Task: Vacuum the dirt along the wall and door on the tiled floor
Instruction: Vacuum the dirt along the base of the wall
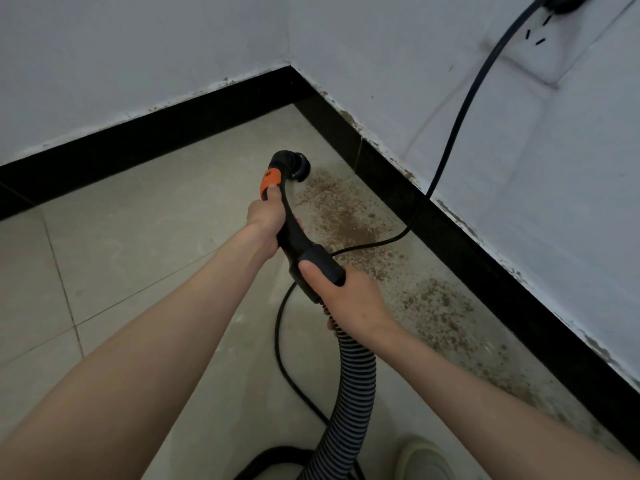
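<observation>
A black vacuum handle (294,230) with an orange slider ends in a round brush nozzle (298,165) that points down at the tiled floor (156,244) near the room corner. My left hand (265,221) grips the handle's upper part, thumb just below the orange slider. My right hand (349,303) grips the lower cuff where the ribbed hose (349,382) joins. Brown dirt (346,220) lies in a band along the right wall's black skirting (450,237), starting right beside the nozzle.
A black power cord (460,112) runs from a wall socket (540,39) at top right down across the dirt and loops over the floor. A second black skirting (138,140) lines the left wall. A light shoe (426,459) shows at the bottom.
</observation>
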Demonstrator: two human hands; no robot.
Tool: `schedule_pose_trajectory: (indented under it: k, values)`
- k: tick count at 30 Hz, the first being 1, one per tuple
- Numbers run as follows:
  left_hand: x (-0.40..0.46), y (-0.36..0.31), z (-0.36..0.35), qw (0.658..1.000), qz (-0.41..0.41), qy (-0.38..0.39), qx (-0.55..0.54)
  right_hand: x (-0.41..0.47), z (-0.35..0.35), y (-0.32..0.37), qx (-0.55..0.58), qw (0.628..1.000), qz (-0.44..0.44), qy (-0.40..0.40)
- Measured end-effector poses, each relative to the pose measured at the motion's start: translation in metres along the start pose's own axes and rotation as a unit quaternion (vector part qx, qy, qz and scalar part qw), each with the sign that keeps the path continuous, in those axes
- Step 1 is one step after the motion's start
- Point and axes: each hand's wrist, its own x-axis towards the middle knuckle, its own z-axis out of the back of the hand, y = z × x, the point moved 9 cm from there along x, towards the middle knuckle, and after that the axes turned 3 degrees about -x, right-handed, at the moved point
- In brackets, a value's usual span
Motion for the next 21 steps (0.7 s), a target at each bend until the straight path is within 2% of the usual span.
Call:
schedule_pose_trajectory:
  k: [13,21]
  values:
    - [0.022,-0.011,-0.064,0.995,-0.031,0.020,0.089,0.027,0.038,-0.016,0.034,0.998,-0.012,-0.054]
    - [0.026,-0.009,-0.039,0.995,-0.029,0.038,0.084,0.017,0.007,-0.006,0.026,0.999,-0.019,-0.035]
